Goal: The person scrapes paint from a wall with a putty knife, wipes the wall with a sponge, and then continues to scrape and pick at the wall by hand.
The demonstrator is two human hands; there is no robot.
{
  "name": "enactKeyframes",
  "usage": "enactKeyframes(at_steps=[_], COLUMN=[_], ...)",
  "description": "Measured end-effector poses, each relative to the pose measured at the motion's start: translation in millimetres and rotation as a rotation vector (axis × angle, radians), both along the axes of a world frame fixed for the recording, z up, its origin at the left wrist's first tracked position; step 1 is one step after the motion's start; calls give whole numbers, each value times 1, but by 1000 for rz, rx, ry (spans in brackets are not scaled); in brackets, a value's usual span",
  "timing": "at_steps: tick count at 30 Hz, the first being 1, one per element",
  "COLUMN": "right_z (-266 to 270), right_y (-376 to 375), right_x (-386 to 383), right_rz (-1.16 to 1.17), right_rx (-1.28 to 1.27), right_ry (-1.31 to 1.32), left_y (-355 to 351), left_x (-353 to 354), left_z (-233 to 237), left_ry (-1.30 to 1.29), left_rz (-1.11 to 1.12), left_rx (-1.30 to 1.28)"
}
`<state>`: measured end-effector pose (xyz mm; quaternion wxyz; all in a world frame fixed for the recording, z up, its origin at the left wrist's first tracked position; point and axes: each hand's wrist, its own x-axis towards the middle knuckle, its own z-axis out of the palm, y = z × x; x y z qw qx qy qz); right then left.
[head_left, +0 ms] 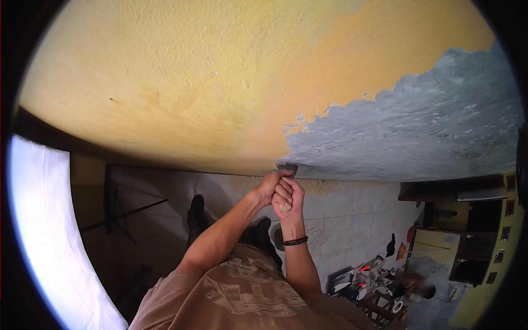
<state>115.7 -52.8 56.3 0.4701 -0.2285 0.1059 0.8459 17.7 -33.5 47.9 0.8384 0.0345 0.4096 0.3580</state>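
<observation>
Both of my hands are closed together around the handle of a scraper (287,168), whose flat dark blade touches the wall. My left hand (268,187) comes in from the left, its fingers pressed near the blade. Wrapped round the handle beside it is my right hand (288,199), with a dark band on that wrist; the handle's rounded end shows below the fingers. Yellow-orange paint (181,82) covers the wall on the left and above. Bare grey surface (407,124) with a ragged paint edge lies to the right of the blade.
Paint crumbs (322,187) lie on the tiled floor (352,220) along the wall's foot. A thin dark stand (137,212) is at left. Tools and other items (366,283) are heaped at lower right, near another person (415,286). Dark wooden furniture (473,253) stands beyond.
</observation>
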Motion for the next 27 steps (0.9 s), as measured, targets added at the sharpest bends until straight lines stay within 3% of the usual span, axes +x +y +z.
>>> enactKeyframes(at_steps=[3,8,11,14,17,23,27], right_z=[0,-5,-26,-9,-28,-5,-28], right_y=[-1,4,10,-11,1,-8,-1], right_x=[6,4,8,0,3,-10,-5], right_rz=[-14,33,-29,-29,-24,-41,-79], right_rx=[-73,70,-100,39,-69,9,-119], right_ry=[5,34,116,91,173,15,70], left_y=[-5,4,7,-10,-2,-5,-1], left_x=[7,7,13,-2,-1,-3,-5], left_z=[-3,-15,-45,-6,-24,-20,-44], left_ry=[-24,-68,-136,18,-77,-26,-103], left_rz=[-25,26,114,53,48,96,27], left_rx=[-23,-4,0,43,-18,34,37])
